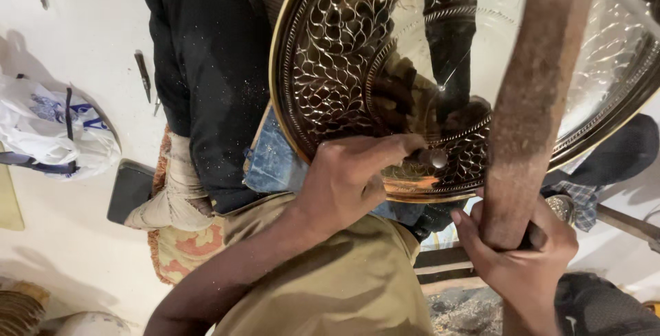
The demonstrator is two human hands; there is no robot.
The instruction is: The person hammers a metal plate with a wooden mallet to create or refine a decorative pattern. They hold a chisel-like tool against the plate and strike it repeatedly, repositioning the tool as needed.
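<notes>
The left hand [347, 174] pinches a small metal punch [437, 159], its fingers [392, 147] closed round the shaft with the tip set on the engraved brass tray [330, 68], near the lower rim. The tray stands tilted just beyond those fingers, propped over the person's lap and a folded blue cloth [273, 161]. The right hand [526, 253] is wrapped tight round a rusty hammer handle [533, 95], which rises across the tray's right half. The likeliest trouble is a strike landing off the punch head: it sits touching the left fingertips, so a glancing blow could bruise them or skid the tip and scar the finished leaf pattern. The tray could also slip on the cloth.
</notes>
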